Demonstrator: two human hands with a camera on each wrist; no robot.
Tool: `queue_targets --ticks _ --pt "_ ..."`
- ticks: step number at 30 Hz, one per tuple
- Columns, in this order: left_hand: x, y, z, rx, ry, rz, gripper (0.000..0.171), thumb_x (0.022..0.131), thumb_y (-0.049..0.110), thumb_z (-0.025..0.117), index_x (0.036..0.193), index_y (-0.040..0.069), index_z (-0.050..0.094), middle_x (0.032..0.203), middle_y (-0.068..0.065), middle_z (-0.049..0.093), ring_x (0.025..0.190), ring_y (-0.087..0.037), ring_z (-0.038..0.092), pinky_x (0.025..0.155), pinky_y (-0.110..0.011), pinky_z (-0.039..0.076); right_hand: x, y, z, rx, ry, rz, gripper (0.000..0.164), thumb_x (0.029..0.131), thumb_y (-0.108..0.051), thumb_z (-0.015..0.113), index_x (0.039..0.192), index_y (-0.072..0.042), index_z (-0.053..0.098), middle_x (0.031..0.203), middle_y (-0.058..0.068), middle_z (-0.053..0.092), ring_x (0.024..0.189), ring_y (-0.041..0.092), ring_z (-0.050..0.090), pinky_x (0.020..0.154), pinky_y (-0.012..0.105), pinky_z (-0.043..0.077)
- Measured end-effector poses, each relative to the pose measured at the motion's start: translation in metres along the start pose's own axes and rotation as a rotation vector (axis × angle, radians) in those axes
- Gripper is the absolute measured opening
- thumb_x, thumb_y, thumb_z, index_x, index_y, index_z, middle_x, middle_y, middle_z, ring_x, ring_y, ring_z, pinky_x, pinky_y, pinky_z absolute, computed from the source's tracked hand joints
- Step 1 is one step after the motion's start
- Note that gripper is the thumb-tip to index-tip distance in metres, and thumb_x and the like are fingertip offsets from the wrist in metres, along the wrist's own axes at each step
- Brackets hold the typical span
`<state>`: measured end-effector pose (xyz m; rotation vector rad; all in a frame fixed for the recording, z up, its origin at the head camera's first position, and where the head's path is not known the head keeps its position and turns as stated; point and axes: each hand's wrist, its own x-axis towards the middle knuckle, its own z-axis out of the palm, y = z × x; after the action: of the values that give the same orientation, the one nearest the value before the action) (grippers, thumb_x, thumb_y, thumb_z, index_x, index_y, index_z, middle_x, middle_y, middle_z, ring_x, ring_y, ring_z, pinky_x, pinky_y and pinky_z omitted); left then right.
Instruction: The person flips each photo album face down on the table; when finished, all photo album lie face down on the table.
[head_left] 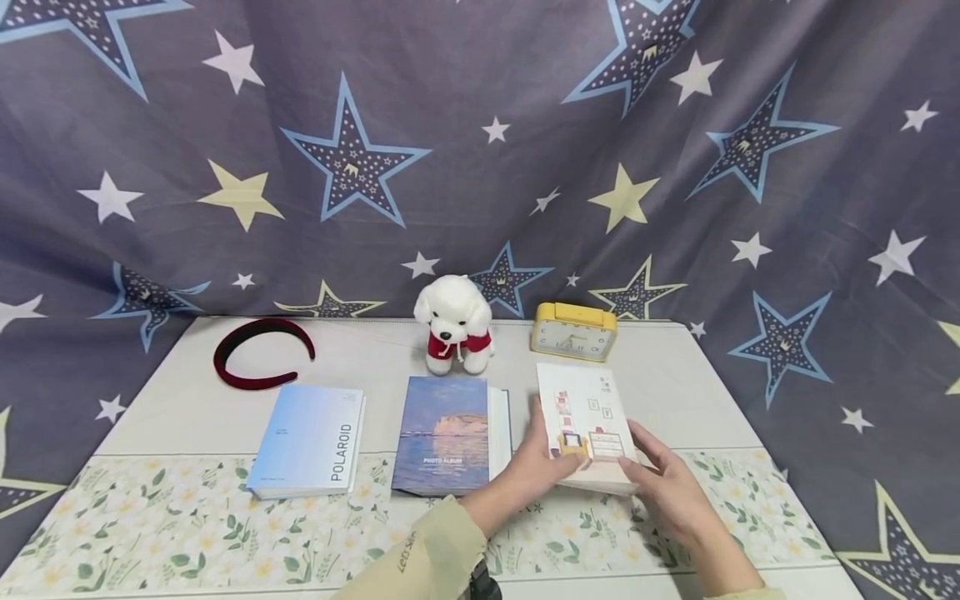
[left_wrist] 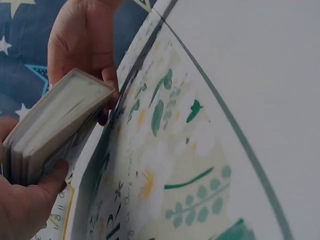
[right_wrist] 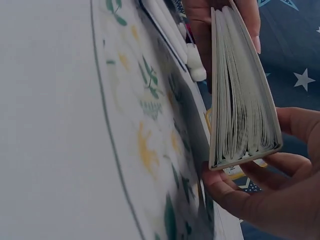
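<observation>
A thick white photo album point(head_left: 585, 417) with a drawn room scene on its cover is held between both hands at the right of the table. My left hand point(head_left: 534, 460) grips its left side, thumb over the cover. On the opposite side, my right hand point(head_left: 670, 492) holds the lower right corner with thumb and fingers. The right wrist view shows the album's point(right_wrist: 240, 100) layered inner pages edge-on. Beside the left forearm lies a blue album point(head_left: 442, 437) with a seaside painting and the words PHOTO ALBUM.
A pale blue POLAROID album point(head_left: 307, 437) lies at the left, with a dark red headband point(head_left: 255, 382) behind it. A white plush dog point(head_left: 453, 312) in red sits at the back middle. A yellow clock point(head_left: 573, 333) stands behind the held album. A starry curtain point(head_left: 480, 183) hangs behind the table.
</observation>
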<state>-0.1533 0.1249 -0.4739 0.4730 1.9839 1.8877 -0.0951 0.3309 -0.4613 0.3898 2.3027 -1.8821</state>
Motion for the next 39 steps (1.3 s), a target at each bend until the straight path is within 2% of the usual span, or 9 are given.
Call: queue_targets --ticks 2,4,5,8,16,23,28,33,39 --pt "0.000 -0.002 0.001 0.049 -0.001 -0.021 0.127 0.077 0.017 0.082 0.154 0.016 -0.020 0.161 -0.021 -0.001 0.145 -0.036 0.017 0.117 -0.045 0.017 0.000 0.001 -0.001 -0.043 0.013 0.009 0.078 0.092 -0.033 0.065 0.156 -0.019 0.024 0.160 0.012 0.021 0.133 0.037 0.043 0.102 0.041 0.045" --pt "-0.001 -0.004 0.003 0.100 -0.012 -0.028 0.138 0.070 0.021 0.088 0.152 0.016 -0.024 0.160 -0.025 -0.003 0.146 -0.038 0.012 0.116 -0.047 0.017 0.001 0.002 -0.003 -0.071 0.021 0.014 0.077 0.092 -0.033 0.065 0.156 -0.019 0.025 0.160 0.012 0.021 0.132 0.036 0.043 0.103 0.043 0.043" --pt "-0.002 -0.005 0.003 0.134 -0.017 -0.030 0.142 0.068 0.023 0.090 0.152 0.014 -0.025 0.159 -0.026 -0.003 0.146 -0.038 0.007 0.117 -0.047 0.015 0.001 0.003 -0.003 -0.083 0.026 0.014 0.076 0.092 -0.033 0.065 0.156 -0.019 0.025 0.160 0.012 0.021 0.132 0.036 0.043 0.104 0.043 0.043" --pt "-0.003 -0.006 0.003 0.176 -0.033 -0.033 0.147 0.064 0.024 0.092 0.151 0.013 -0.026 0.159 -0.026 -0.002 0.146 -0.038 0.008 0.116 -0.047 0.017 0.001 0.004 -0.005 -0.112 0.035 0.007 0.075 0.093 -0.031 0.064 0.156 -0.017 0.026 0.160 0.011 0.022 0.132 0.035 0.044 0.103 0.043 0.043" --pt "-0.004 -0.009 0.002 0.240 -0.052 -0.072 0.142 0.066 0.025 0.091 0.152 0.005 -0.021 0.160 -0.025 0.002 0.144 -0.037 0.022 0.115 -0.047 0.023 0.000 0.002 -0.003 -0.214 0.062 0.000 0.073 0.093 -0.030 0.065 0.155 -0.015 0.028 0.159 0.013 0.025 0.130 0.035 0.047 0.103 0.043 0.044" --pt "-0.004 -0.012 0.003 0.300 -0.041 -0.072 0.137 0.067 0.026 0.091 0.153 0.000 -0.013 0.161 -0.021 0.004 0.145 -0.035 0.020 0.115 -0.046 0.025 -0.002 -0.001 0.000 -0.312 0.096 0.006 0.075 0.093 -0.029 0.065 0.155 -0.011 0.026 0.157 0.015 0.029 0.130 0.038 0.047 0.103 0.047 0.043" --pt "-0.003 -0.013 0.006 0.385 -0.017 -0.080 0.132 0.068 0.030 0.090 0.154 -0.003 -0.006 0.161 -0.020 0.005 0.144 -0.036 0.022 0.114 -0.045 0.027 -0.003 -0.003 0.003 -0.382 0.132 -0.002 0.073 0.093 -0.029 0.065 0.154 -0.010 0.028 0.156 0.018 0.030 0.128 0.042 0.048 0.102 0.050 0.042" --pt "-0.002 -0.012 0.009 0.489 0.019 -0.069 0.131 0.065 0.030 0.091 0.153 -0.006 0.002 0.160 -0.022 0.009 0.141 -0.039 0.029 0.112 -0.043 0.031 -0.003 -0.003 0.005 -0.434 0.155 -0.018 0.070 0.094 -0.026 0.064 0.153 -0.009 0.031 0.156 0.018 0.030 0.129 0.045 0.046 0.103 0.051 0.041" --pt "-0.005 -0.008 0.012 0.666 0.011 -0.080 0.114 0.068 0.038 0.088 0.149 -0.011 0.024 0.158 -0.028 0.009 0.135 -0.044 0.037 0.106 -0.042 0.039 -0.002 -0.003 0.006 -0.503 0.186 -0.038 0.062 0.094 -0.022 0.063 0.149 -0.007 0.039 0.151 0.020 0.038 0.124 0.044 0.051 0.094 0.047 0.049"
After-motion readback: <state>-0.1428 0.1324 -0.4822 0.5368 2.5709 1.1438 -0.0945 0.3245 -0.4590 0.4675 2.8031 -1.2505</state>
